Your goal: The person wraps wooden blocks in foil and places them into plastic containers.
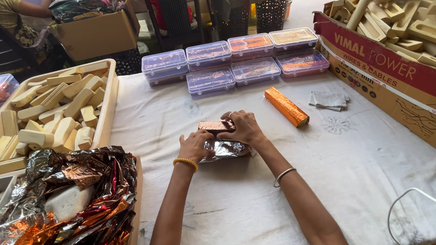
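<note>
Copper foil is catching the light at the middle of the worktop (267, 187), where we are pressing a small block (217, 126) into a crinkled sheet of foil (228, 149) spread on the white cloth. Our left hand (194, 145) is curling its fingers against the block's near left end, pinning it so it is not sliding, while our right hand (243, 127) is lying over the top right with fingers bent down, holding the foil tight against the surface; neither hand is spread flat. We are keeping the block low, touching the sheet, so the foil is folding around it rather than springing back. Just to the right, apart from our hands, a finished orange-wrapped bar (286, 107) is lying at a slant, set aside out of the way. Bare wooden blocks are waiting in the pale tray (111, 109) at our left, near enough to reach, and a heap of loose foil sheets (61, 212) is sitting in front of it. Clear lidded boxes (233, 60) are standing in two rows at the far edge, and a big red carton (384, 77) of longer wooden pieces is flanking the right side. A white cable (428, 201) is looping near the right corner.
</note>
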